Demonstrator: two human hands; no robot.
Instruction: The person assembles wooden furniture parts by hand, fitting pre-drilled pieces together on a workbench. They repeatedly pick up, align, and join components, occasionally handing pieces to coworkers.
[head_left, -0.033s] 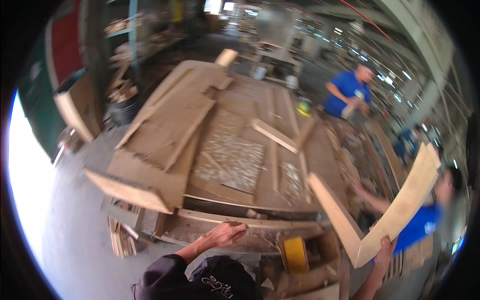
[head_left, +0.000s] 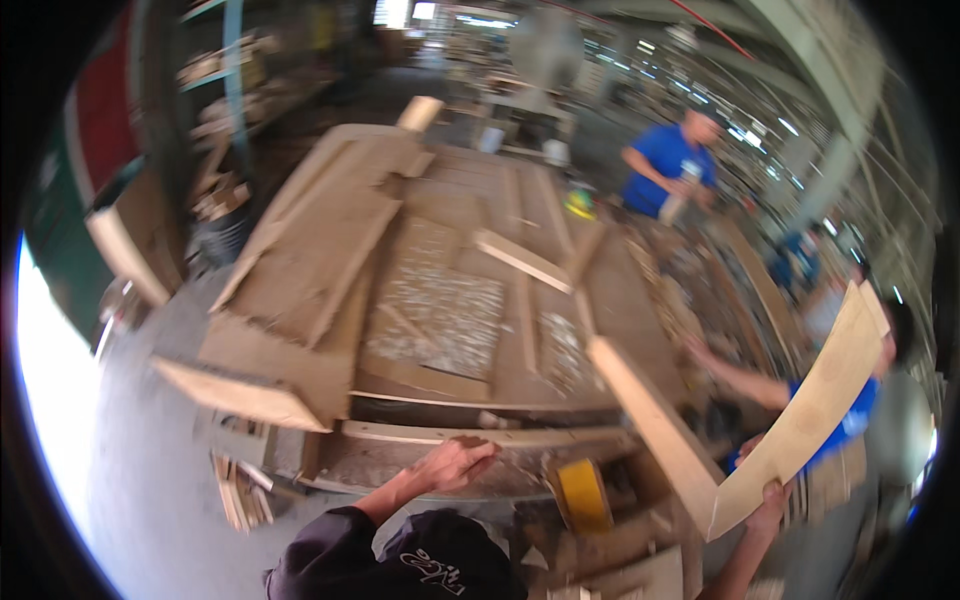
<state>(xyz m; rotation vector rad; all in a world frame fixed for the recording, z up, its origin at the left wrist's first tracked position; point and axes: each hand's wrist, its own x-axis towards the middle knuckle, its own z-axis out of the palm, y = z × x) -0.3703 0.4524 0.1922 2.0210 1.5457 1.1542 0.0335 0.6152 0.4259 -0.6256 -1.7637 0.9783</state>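
My right hand (head_left: 770, 508) grips a V-shaped wooden piece near its corner. It has a broad curved arm (head_left: 815, 400) rising to the right and a narrower straight arm (head_left: 650, 425) reaching up and left over the table's corner. The thumb lies on the pale face; the other fingers are mostly hidden behind it. My left hand (head_left: 455, 465) is closed with its back upward, above the near side of the bench. No object shows in it. Just beyond its knuckles runs a long wooden rail (head_left: 530, 437) with small dark holes.
Cardboard sheets (head_left: 300, 255) cover the table's left part. Wooden strips (head_left: 525, 262) lie on the tabletop. A board (head_left: 240, 395) juts out at the near left. A person in blue (head_left: 840, 425) stands close behind the curved piece; another (head_left: 665, 165) works farther back. A yellow-faced box (head_left: 583, 495) sits below.
The whole scene has shifted left in the picture as my view turned slightly right. My right hand still grips the wooden piece, and my left hand stays closed above the bench.
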